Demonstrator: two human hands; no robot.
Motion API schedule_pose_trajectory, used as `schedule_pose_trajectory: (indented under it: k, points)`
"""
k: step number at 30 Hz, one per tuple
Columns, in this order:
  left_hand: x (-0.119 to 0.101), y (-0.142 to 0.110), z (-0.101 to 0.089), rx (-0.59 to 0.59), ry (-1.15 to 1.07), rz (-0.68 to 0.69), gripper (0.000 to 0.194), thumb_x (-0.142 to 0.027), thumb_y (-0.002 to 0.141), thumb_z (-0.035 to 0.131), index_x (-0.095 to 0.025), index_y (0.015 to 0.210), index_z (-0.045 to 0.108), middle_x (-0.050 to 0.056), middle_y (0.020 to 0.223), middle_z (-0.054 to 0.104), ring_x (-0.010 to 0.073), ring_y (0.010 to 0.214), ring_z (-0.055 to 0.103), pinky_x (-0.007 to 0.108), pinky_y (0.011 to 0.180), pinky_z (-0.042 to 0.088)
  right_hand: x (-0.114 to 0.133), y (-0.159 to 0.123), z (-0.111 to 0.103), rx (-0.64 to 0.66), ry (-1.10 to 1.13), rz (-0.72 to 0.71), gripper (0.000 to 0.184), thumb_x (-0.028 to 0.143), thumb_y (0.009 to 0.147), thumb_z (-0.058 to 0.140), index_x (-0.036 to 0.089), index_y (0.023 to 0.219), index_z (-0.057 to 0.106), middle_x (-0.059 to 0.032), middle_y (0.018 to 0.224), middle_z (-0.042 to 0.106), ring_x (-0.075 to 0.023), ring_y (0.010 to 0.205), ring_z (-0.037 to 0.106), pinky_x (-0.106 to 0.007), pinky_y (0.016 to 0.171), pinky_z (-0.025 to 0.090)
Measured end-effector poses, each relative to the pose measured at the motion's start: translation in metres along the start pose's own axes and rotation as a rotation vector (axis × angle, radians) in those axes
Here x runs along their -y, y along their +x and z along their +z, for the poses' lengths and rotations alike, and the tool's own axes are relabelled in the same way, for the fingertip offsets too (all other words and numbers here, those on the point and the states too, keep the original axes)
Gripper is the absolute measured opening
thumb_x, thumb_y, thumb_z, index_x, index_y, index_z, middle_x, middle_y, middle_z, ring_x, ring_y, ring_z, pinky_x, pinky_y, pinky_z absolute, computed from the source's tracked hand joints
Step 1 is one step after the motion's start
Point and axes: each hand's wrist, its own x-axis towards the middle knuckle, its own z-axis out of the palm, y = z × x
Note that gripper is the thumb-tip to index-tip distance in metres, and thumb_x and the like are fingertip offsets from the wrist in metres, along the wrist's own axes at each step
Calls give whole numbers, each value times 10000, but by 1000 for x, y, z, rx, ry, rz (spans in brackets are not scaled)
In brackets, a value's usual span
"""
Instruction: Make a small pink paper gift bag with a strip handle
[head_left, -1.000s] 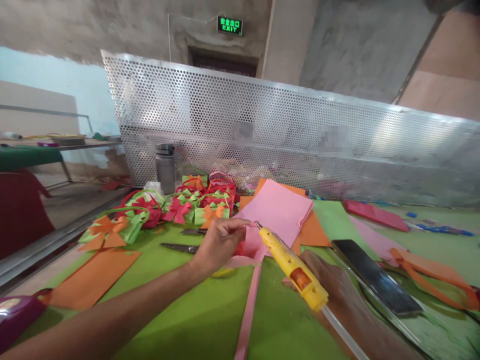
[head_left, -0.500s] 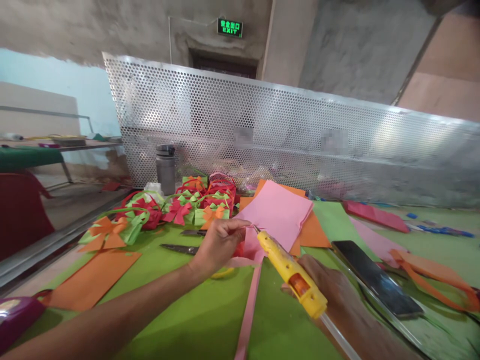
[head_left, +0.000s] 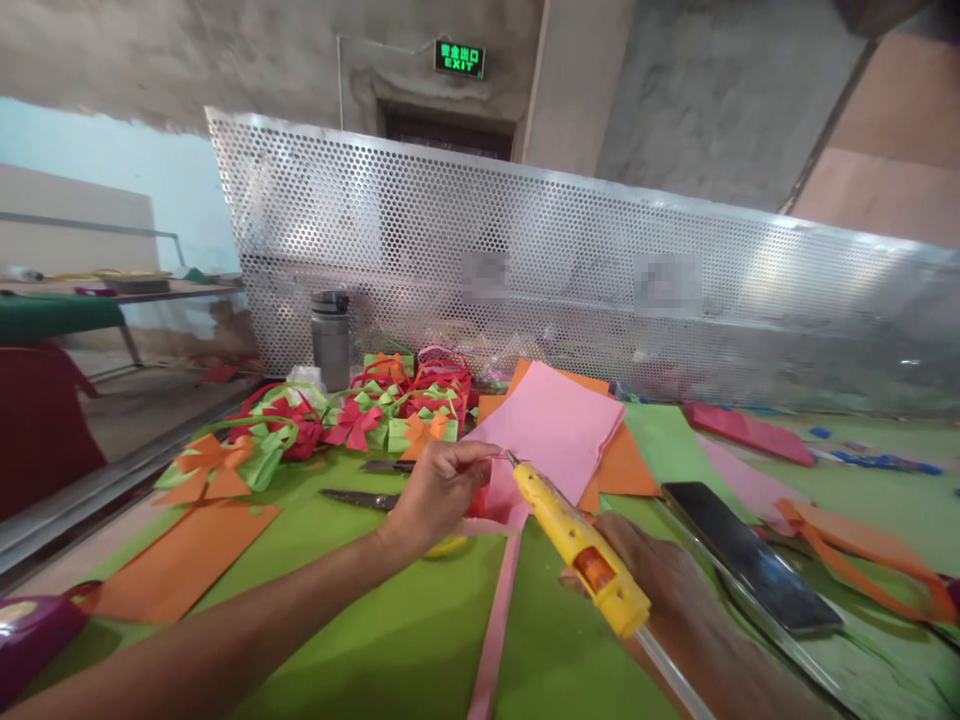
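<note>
My right hand (head_left: pixel 637 560) is wrapped round a yellow hot glue gun (head_left: pixel 574 535), with a clear glue stick (head_left: pixel 671 675) poking out of its back end. The gun's metal tip touches or nearly touches a thin pink felt piece (head_left: pixel 496 455) pinched in the fingertips of my left hand (head_left: pixel 439 490). Behind the fingers lies a stack of pink felt sheets (head_left: pixel 551 420). A narrow pink felt strip (head_left: pixel 495 620) runs from near the stack toward me over the green cloth (head_left: pixel 375 620). Scissors (head_left: pixel 360 497) lie partly hidden under my left hand.
Small red and green felt bags with bows (head_left: pixel 424 430) crowd the back left beside a grey bottle (head_left: pixel 331 340). A phone (head_left: pixel 750 555) and an orange felt piece (head_left: pixel 877 550) lie at right. An orange sheet (head_left: pixel 187 560) is at left. A perforated metal panel (head_left: pixel 585 270) stands behind.
Almost nothing differs. The glue gun and my right hand have shifted very slightly left; my left hand keeps its pinch at the gun's tip.
</note>
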Motion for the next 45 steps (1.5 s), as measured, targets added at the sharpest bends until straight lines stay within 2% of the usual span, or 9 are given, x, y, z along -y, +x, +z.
schedule_pose_trajectory:
  k: [9,15,21,29,34,39,42,45]
  points:
    - [-1,1,-1,5,14,2,205,-183,679,547,-139,751,733,-2,571,620,88,497,481,178,482,391,2,-2,0,-12,-32,33,44,268,781,484,243,751,465,4,683,622,-163,505,580,-249,452,345]
    - [2,-1,-1,29,16,-8,220,-196,698,540,-135,780,734,-10,544,594,87,483,470,180,471,381,2,0,1,-2,-43,28,24,226,764,486,243,750,475,12,679,624,-156,491,579,-244,446,333]
    - [-3,1,-2,-1,18,14,217,-190,686,525,-144,741,730,-19,523,578,79,476,449,168,455,363,2,-1,1,-26,-69,31,50,222,744,497,248,724,460,7,692,633,-162,493,582,-253,450,347]
    - [4,-1,1,4,28,0,225,-203,691,529,-137,763,732,-21,487,554,84,445,432,178,434,347,5,1,-3,9,-28,17,57,188,753,486,241,737,478,2,674,627,-168,524,597,-249,462,358]
    - [-3,0,-1,9,29,15,219,-181,681,530,-143,752,734,-12,541,590,89,495,470,178,477,380,3,-2,-2,3,-57,20,119,135,730,470,247,764,450,8,667,620,-173,532,595,-252,465,347]
    - [-9,1,-4,23,41,44,252,-177,702,492,-137,765,732,-29,498,542,69,450,428,160,428,342,-3,1,-5,15,-146,72,100,140,743,445,239,754,431,12,642,608,-176,539,588,-254,459,313]
    - [-9,2,-5,25,52,30,248,-203,712,506,-125,784,730,-30,492,546,67,433,423,158,408,331,-12,7,-8,39,-191,157,131,154,763,433,230,863,471,9,671,629,-177,571,603,-257,488,314]
    - [-6,5,-8,22,64,17,245,-217,716,518,-119,794,729,-17,518,591,86,464,477,171,439,378,-25,14,-11,34,-300,288,385,171,762,454,209,1144,429,-18,714,660,-213,637,631,-274,533,329]
